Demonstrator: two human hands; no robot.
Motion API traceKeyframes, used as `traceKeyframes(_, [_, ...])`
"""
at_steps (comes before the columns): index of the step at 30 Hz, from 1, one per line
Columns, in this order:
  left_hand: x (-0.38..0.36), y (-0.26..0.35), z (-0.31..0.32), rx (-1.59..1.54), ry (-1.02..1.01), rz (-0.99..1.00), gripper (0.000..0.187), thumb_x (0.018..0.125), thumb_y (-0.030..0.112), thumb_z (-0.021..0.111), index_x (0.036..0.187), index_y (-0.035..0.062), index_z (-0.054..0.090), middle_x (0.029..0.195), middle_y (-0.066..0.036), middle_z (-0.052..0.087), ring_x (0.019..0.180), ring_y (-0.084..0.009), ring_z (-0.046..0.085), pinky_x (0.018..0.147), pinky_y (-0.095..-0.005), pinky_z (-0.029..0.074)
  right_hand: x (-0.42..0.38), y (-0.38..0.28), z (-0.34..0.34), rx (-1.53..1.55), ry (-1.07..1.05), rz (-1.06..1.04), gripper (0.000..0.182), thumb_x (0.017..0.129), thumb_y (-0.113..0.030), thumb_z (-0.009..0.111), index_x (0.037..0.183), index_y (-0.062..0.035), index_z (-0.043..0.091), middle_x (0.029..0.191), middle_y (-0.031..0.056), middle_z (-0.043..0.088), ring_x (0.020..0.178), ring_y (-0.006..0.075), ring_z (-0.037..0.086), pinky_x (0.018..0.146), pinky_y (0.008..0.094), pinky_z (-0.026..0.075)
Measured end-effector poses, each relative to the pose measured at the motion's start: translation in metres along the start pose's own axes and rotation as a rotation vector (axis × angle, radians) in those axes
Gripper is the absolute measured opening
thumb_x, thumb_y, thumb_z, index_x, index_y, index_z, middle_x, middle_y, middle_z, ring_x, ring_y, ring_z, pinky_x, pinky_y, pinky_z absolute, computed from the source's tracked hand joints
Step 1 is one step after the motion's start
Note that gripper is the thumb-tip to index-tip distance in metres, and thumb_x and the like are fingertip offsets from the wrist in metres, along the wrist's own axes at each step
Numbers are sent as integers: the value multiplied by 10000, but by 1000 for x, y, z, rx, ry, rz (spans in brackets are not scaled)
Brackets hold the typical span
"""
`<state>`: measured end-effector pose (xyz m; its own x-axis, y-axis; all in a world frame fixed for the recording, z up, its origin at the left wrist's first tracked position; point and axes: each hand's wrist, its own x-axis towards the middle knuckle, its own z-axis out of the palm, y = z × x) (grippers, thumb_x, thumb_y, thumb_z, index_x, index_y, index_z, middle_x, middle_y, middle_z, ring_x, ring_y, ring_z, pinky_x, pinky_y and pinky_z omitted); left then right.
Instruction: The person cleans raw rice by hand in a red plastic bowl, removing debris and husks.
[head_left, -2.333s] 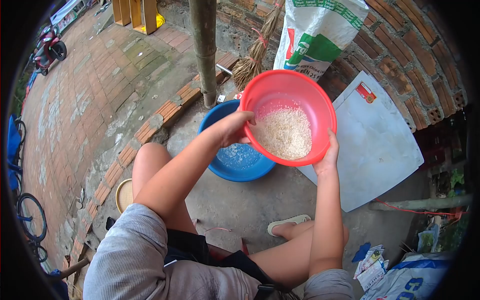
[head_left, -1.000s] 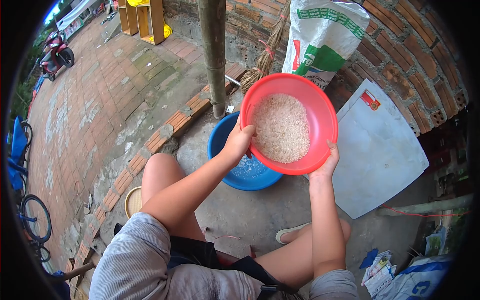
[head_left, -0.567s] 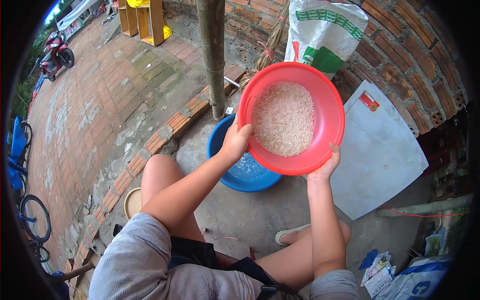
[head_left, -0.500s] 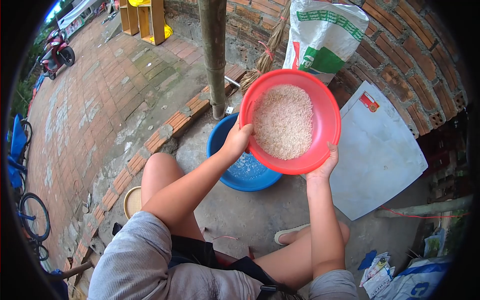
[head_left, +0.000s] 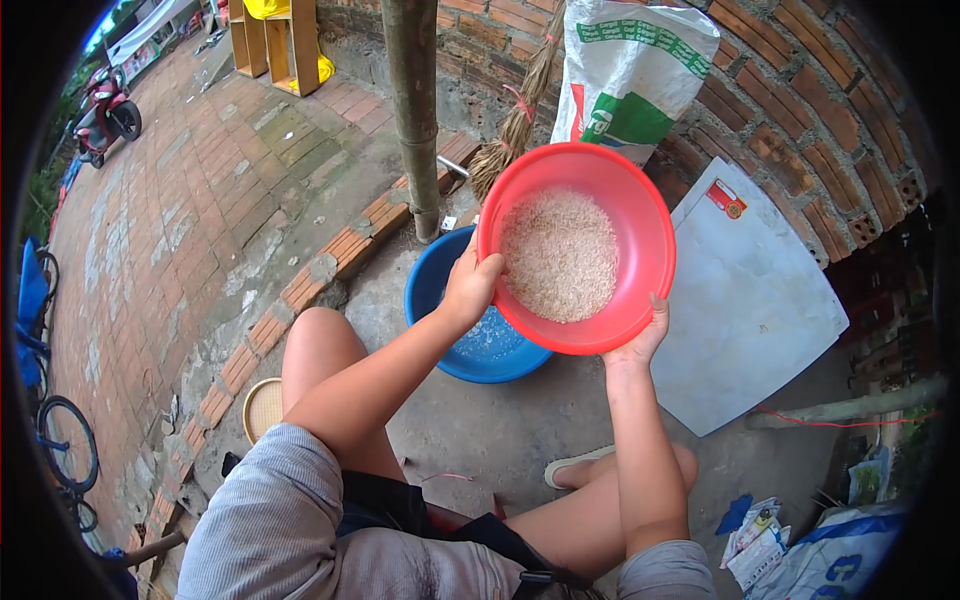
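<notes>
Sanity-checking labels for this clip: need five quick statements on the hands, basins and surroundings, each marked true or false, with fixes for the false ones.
1. The left hand and right hand both hold the red basin. True.
2. The red basin is empty. False: pale grains lie in it.
3. The blue basin is partly hidden by the red basin. True.
4. The right hand is inside the blue basin. False: it is at the red basin's rim.
5. A white sack is by the brick wall. True.
</notes>
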<state>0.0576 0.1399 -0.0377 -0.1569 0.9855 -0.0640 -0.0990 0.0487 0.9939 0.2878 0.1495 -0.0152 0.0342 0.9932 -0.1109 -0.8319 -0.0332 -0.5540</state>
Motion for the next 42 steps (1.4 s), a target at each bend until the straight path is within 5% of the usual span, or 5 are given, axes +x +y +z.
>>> traceKeyframes(5, [-9, 5, 7, -167, -23, 76, 445, 833, 142, 441, 1264, 30, 438, 1027, -51, 521, 925, -140, 491, 852, -297, 408, -3, -14, 12, -45, -95, -36, 691, 728, -305, 641, 1309, -8, 416, 1284, 151, 489, 1188, 321, 468, 1018, 458, 375])
traceKeyframes(24, [-8, 17, 9, -44, 47, 262, 535, 823, 140, 449, 1345, 47, 379, 908, -92, 601, 773, -175, 572, 715, -315, 480, 0, -27, 20, -461, 57, -240, 541, 967, -347, 472, 1394, -49, 324, 1376, 130, 423, 1259, 251, 431, 1036, 411, 364])
traceKeyframes(31, [-11, 20, 10, -63, -28, -48, 354, 836, 109, 430, 1174, 10, 470, 953, -66, 561, 858, -146, 535, 798, -298, 450, 2, -32, 18, -616, 103, -243, 522, 990, -312, 440, 1415, -52, 284, 1391, 132, 401, 1275, 246, 416, 1046, 400, 361])
traceKeyframes(37, [-9, 28, 9, -15, 58, 297, 331, 844, 128, 423, 1146, 5, 477, 877, -63, 559, 706, -147, 547, 613, -276, 468, -1, -37, 33, -575, 12, -285, 483, 988, -266, 444, 1409, -73, 307, 1379, 127, 414, 1263, 241, 428, 1042, 398, 364])
traceKeyframes(42, [-9, 50, -3, 230, -18, -238, 432, 806, 172, 466, 1213, 29, 481, 845, -116, 615, 676, -200, 604, 624, -326, 497, 12, -16, 6, -652, 120, -77, 482, 982, -234, 444, 1412, -71, 298, 1375, 117, 421, 1261, 232, 431, 1035, 395, 371])
